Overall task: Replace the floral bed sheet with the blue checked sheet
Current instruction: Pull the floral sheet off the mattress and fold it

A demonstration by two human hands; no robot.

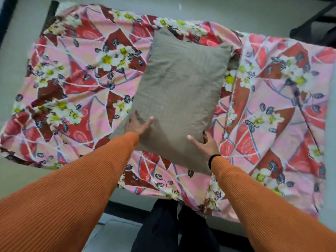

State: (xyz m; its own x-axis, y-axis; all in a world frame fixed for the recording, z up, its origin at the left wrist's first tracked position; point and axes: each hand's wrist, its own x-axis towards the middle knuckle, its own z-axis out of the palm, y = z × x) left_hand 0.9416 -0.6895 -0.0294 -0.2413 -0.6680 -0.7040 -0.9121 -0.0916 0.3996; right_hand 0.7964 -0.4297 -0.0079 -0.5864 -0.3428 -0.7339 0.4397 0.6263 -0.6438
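The floral bed sheet [87, 84] lies spread and rumpled over the bed, its edges hanging toward the floor [14, 57] on every side. A grey-brown pillow [181, 91] rests on its middle. Your left hand [137, 124] grips the pillow's near left corner, thumb on top and fingers curled under the edge. Your right hand [206, 142] clasps the near right edge the same way. Both your orange sleeves [254, 193] reach in from below.
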